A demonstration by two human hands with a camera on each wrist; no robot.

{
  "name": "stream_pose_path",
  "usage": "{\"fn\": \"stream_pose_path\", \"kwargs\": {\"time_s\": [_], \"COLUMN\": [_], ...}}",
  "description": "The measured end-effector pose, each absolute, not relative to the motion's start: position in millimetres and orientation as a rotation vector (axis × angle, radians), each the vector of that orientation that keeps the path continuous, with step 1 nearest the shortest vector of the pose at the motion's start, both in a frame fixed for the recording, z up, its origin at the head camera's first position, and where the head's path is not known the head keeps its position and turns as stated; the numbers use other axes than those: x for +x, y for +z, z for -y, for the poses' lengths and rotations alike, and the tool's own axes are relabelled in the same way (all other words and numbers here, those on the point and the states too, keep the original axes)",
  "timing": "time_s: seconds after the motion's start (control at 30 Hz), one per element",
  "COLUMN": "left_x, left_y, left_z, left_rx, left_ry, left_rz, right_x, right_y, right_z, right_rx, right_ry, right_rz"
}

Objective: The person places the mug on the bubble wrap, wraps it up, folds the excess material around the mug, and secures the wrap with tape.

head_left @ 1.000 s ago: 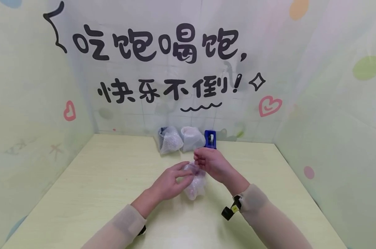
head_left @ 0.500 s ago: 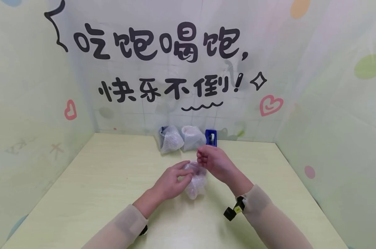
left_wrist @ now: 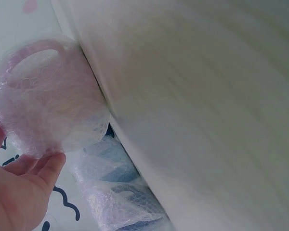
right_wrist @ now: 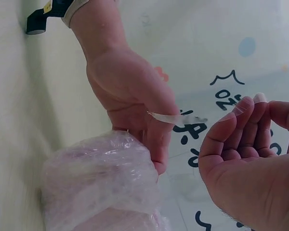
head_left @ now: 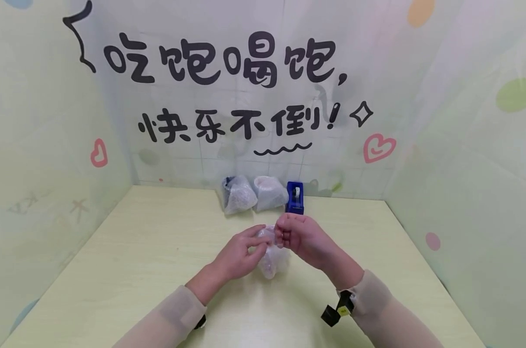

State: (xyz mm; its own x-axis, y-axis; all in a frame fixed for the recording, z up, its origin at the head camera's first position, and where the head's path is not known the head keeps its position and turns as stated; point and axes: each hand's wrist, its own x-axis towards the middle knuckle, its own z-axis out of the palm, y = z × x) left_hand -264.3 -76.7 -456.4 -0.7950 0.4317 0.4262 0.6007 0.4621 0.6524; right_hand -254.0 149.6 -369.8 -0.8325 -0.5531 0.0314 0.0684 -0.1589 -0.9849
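A pinkish mug in bubble wrap (head_left: 269, 263) stands mid-table in the head view; its handle shows through the wrap in the left wrist view. My left hand (head_left: 239, 253) grips the wrapped mug (left_wrist: 48, 96) near its top, thumb toward me. Just right of it, my right hand (head_left: 306, 239) pinches a strip of clear tape (right_wrist: 178, 118) between thumb and fingertips. In the right wrist view this strip spans the gap between my two hands, its far end at the left thumb.
Against the back wall stand two more bubble-wrapped items (head_left: 240, 195), side by side. Right of them is a blue tape dispenser (head_left: 295, 198) with a roll in it. Printed wall sheets enclose the pale wooden table (head_left: 150, 261) at the back and sides.
My right hand rises slightly to the right, then comes down and nearer, uncovering more of the tape dispenser. The left hand and the wrapped mug stay nearly in place.
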Motion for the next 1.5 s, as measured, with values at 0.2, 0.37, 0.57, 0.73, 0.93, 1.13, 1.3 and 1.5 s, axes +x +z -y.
{"fn": "stream_pose_path", "kwargs": {"time_s": [0.2,0.37,0.57,0.73,0.93,1.13,1.3,1.5], "left_x": [-263.8,-262.3,-262.5,-261.8,-261.7,-265.2,-266.4,-263.1], "left_y": [-457.4,-457.2,-454.4,-449.5,-453.0,-454.4,-450.1,-448.0], "left_z": [75.9,71.4,65.4,64.3,67.4,64.9,61.1,63.0], "left_rx": [-0.877,-0.848,-0.848,-0.892,-0.875,-0.858,-0.795,-0.749], "left_ry": [-1.251,-1.209,-1.066,-1.045,-1.067,-1.147,-1.222,-1.212], "left_rz": [2.517,2.517,2.492,2.478,2.495,2.43,2.494,2.589], "right_x": [-273.3,-290.1,-299.4,-310.7,-320.1,-325.7,-327.5,-328.8], "right_y": [-381.7,-393.9,-398.8,-401.3,-410.9,-420.3,-424.3,-430.0], "right_z": [-145.2,-144.5,-141.8,-140.5,-139.1,-136.9,-136.1,-136.7], "right_rx": [-0.49,-0.435,-0.429,-0.444,-0.423,-0.417,-0.364,-0.316], "right_ry": [-2.044,-2.078,-2.086,-2.075,-2.001,-2.009,-2.02,-1.946], "right_rz": [-1.762,-1.779,-1.888,-2.133,-2.356,-2.426,-2.454,-2.488]}}
